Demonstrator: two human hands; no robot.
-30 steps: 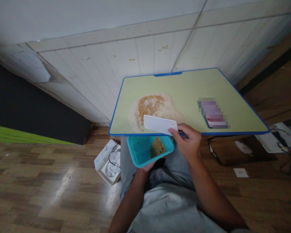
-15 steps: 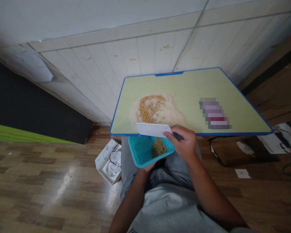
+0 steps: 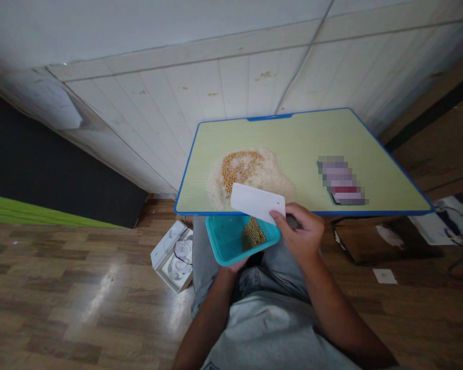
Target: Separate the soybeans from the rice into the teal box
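My right hand (image 3: 299, 234) pinches a white plastic card (image 3: 257, 202) at its right corner, holding it tilted over the near edge of the small green table (image 3: 304, 136). Just below that edge, my left hand (image 3: 237, 264) supports a teal square tray (image 3: 226, 239) from underneath; only its fingertips show. A small heap of yellow beans (image 3: 252, 235) lies in the tray's right corner. On the table behind the card, a mound of white rice (image 3: 272, 177) holds a curved band of yellow beans (image 3: 235, 167).
A phone (image 3: 341, 181) lies on the table's right part. On the wooden floor are a white box (image 3: 173, 254) to the left of my knees and papers (image 3: 442, 221) with cables at the right. A white panelled wall rises behind the table.
The card dipped flat to the table's near edge above the tray half a second ago, then lifted and tilted up again, slightly to the right. The tray barely moved.
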